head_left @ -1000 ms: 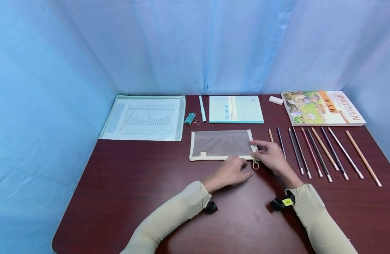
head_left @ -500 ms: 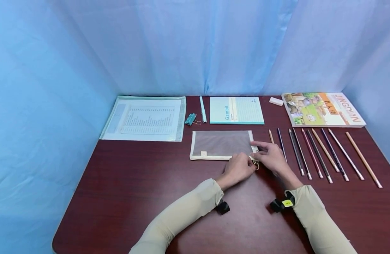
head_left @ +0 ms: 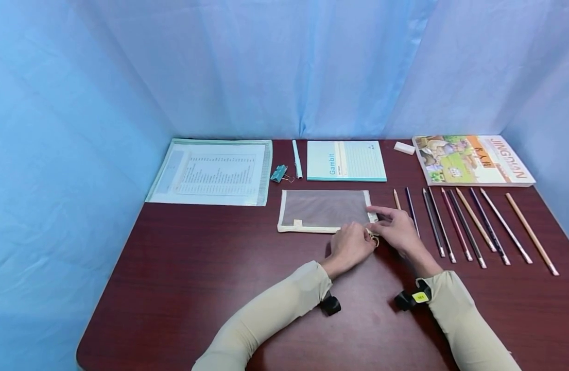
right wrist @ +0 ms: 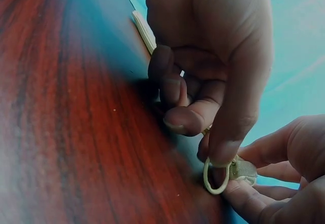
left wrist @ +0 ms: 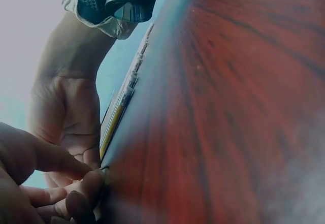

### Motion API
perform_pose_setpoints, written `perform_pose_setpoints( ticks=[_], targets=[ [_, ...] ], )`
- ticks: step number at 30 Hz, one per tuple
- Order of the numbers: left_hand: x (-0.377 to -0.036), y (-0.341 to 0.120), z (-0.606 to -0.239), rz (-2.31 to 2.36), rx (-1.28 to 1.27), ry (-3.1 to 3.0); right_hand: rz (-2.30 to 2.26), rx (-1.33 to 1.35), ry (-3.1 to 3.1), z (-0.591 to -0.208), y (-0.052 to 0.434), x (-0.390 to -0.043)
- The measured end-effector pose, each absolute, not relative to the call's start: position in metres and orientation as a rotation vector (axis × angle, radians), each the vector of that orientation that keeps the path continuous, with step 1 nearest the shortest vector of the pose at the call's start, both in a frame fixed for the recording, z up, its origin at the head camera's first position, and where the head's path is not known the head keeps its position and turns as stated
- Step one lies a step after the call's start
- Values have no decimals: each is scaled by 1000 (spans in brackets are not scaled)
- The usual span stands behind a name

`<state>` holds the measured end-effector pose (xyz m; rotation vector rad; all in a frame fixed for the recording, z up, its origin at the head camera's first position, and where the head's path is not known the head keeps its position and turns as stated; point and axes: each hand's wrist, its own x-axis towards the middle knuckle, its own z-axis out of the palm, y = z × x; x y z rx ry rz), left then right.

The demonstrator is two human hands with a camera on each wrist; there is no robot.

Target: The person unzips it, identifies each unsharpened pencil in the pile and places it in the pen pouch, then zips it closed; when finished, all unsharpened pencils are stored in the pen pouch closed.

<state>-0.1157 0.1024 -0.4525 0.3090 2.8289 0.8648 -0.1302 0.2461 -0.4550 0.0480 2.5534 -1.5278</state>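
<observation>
mesh pouch [head_left: 328, 208] — left hand [head_left: 351, 245] at zipper ring [right wrist: 206, 178]

Pale blue curtain [head_left: 265, 67] all round the back and sides here, and below it a dark red-brown table [head_left: 173, 288], rounded at its near left corner. Over at far left lies a clear document sleeve [head_left: 264, 175], a printed sheet [head_left: 210, 172] showing inside. Just beside it, a teal binder clip [head_left: 277, 174], then a slim pale pen [head_left: 297, 159]. On to the notebook [head_left: 346, 161], "Gambit" across its cover! A white eraser [head_left: 404, 148] sits next to the colourful "JINGDIAN" book [head_left: 471, 161], and down in front, ten pencils [head_left: 455, 223] slant side by side, points away.
</observation>
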Motion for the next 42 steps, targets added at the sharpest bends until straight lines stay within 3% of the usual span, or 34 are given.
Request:
perform_pose_setpoints(
  ticks=[42],
  targets=[
    [-129,18,-448,960,414,2861,-1481,92,2584,-458,247,-130]
  ],
)
